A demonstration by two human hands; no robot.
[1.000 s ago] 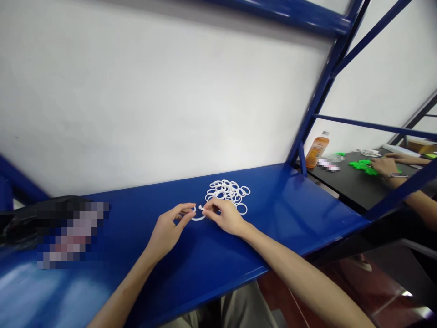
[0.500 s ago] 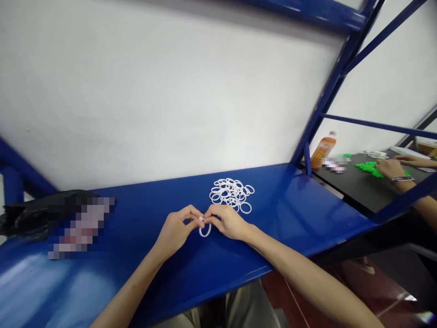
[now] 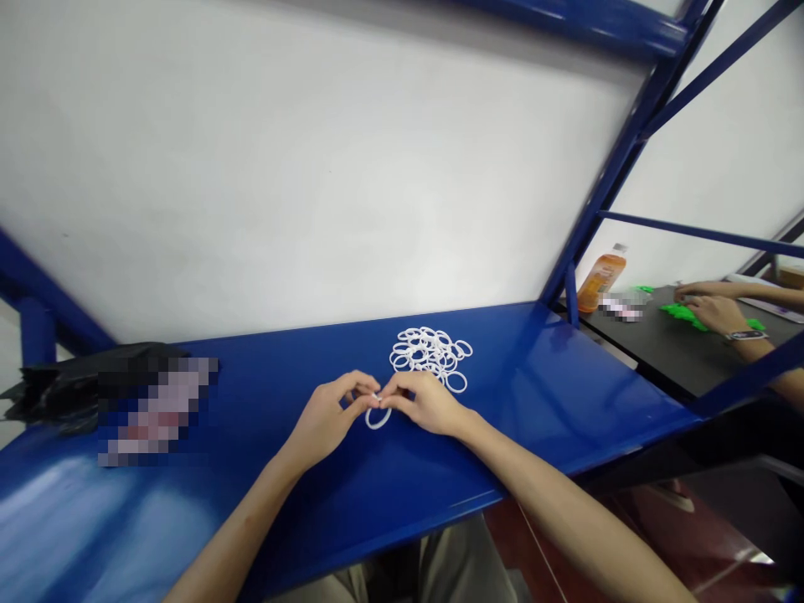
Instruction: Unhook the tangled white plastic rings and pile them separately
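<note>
Between my two hands is a thin white ring [image 3: 378,425], its lower loop hanging below the fingertips. My left hand [image 3: 332,419] pinches the top of it from the left, thumb and index finger closed. From the right, my right hand [image 3: 427,404] pinches the same spot, fingertips almost touching the left ones. The part of the ring under the fingers is mostly hidden. Just behind my right hand lies a loose pile of similar white rings [image 3: 457,383], overlapping one another on the blue table [image 3: 502,360].
A black plastic bag [image 3: 56,385] and a blurred-out packet [image 3: 160,410] lie at the left. Beyond the blue frame [image 3: 596,201] on the right, a co-worker's hands [image 3: 719,311] are over green pieces [image 3: 678,313] on a dark table, near an orange drink bottle [image 3: 603,280].
My hands keep their pinch on the white ring, whose hanging loop has tilted and looks flatter. The view has shifted slightly. The co-worker's hands have come closer together over the green pieces.
</note>
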